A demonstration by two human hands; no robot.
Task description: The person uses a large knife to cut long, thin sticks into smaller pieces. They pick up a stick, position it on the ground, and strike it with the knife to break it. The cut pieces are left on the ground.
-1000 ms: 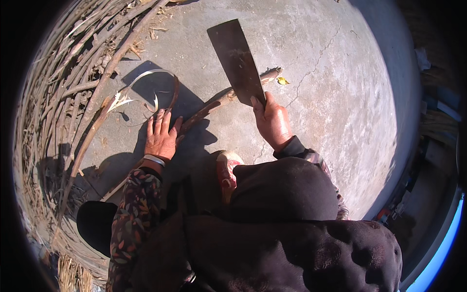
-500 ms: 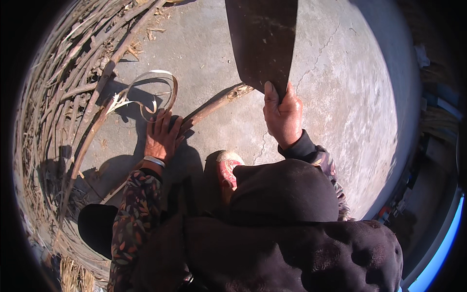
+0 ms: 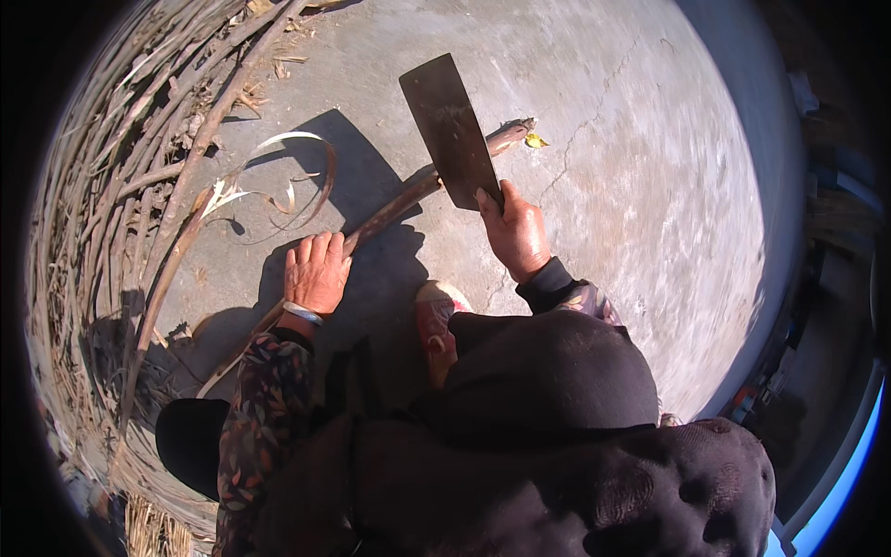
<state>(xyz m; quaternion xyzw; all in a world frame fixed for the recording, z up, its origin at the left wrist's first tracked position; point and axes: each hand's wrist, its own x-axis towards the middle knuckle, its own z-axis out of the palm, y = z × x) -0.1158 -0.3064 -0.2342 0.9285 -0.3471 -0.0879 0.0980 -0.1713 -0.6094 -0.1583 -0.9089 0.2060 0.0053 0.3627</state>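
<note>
My right hand (image 3: pixel 518 232) is closed round the handle end of a cleaver (image 3: pixel 450 130) with a broad, dark rectangular blade. The blade hangs over a brown wooden branch (image 3: pixel 394 208) and covers part of it; whether they touch I cannot tell. My left hand (image 3: pixel 316 272), with a pale bracelet at the wrist, is wrapped over the same branch lower down, its fingers bent and close together. From there the branch slants up to the right, ending beside a small yellow leaf (image 3: pixel 535 140). Its lower end runs past my left forearm.
A large heap of long sticks (image 3: pixel 111 213) lies along the left side. Between heap and branch, a peeled strip of bark (image 3: pixel 329 176) curls up. My red shoe (image 3: pixel 436 325) stands on the concrete floor (image 3: pixel 640 204). Dry stalks (image 3: pixel 153 529) lie at the lower left.
The cleaver has come down from high up near the camera to the branch. The branch has slid up and right, showing more of its far end. My left hand's fingers have curled in.
</note>
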